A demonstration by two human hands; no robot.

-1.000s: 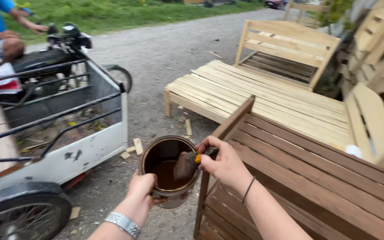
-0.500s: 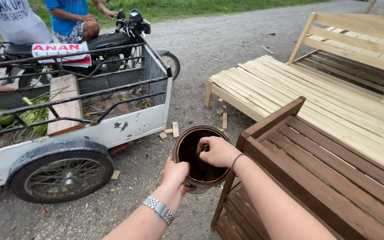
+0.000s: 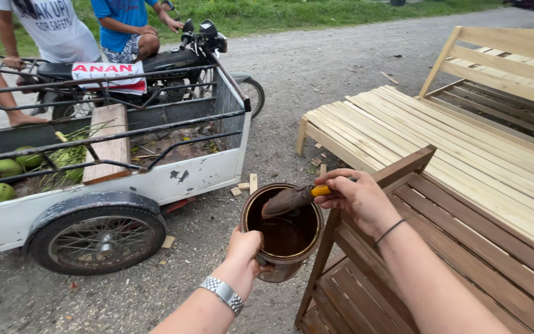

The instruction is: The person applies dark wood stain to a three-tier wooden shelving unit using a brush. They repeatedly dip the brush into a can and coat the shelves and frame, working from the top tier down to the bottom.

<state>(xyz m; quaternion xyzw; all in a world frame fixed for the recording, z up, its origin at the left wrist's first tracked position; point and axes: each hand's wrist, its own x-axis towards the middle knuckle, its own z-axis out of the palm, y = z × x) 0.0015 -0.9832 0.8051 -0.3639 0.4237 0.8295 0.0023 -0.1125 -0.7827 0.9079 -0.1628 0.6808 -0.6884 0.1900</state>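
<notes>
Left hand point(image 3: 242, 256) is wrapped around a round tin point(image 3: 282, 232) of dark brown stain, fingers closed on its wall. Right hand point(image 3: 356, 198) pinches a yellow-handled brush point(image 3: 292, 199) above the tin's mouth — bristles loaded. A stained bench point(image 3: 452, 247) stands just beside the tin. On the sidecar point(image 3: 112, 179), a white-and-red rectangular sign point(image 3: 107, 70) — partly cut off by rails.

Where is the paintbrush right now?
The brush is in the right hand, its bristles over the open can that the left hand holds, beside the brown bench.
</notes>
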